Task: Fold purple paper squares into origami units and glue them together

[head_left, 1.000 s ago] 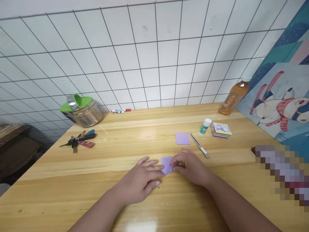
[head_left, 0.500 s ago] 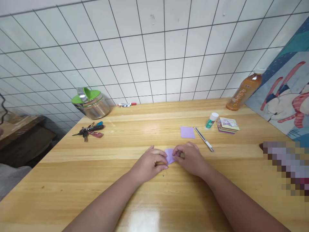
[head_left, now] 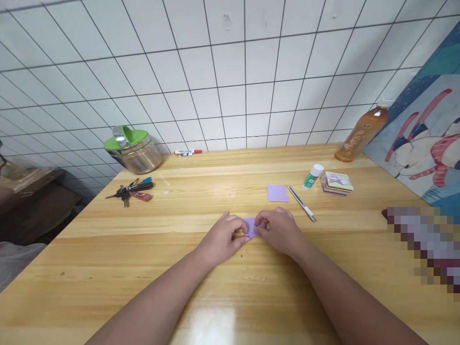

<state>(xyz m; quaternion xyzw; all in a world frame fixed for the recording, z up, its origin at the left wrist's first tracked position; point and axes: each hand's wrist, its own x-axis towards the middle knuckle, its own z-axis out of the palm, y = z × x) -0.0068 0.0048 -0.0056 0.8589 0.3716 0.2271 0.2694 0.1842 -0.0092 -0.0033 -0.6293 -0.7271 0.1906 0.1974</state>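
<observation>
A small piece of purple paper lies on the wooden table between my hands, partly covered by fingers. My left hand grips its left edge, thumb at the near corner and fingers bent over the side. On the right edge, the thumb and fingertips of my right hand pinch the paper. Beyond my right hand, a purple paper square lies flat. Beside that square is a slim utility knife, placed at a slant.
A glue stick stands by a stack of small paper pads. Farther back is a tea bottle. On the left are keys, a steel pot with a green lid and a marker. A blurred-out object lies at right.
My fingers have shifted slightly on the purple paper, and its near edge now looks straighter. The whole view has moved a little; the other objects keep their places.
</observation>
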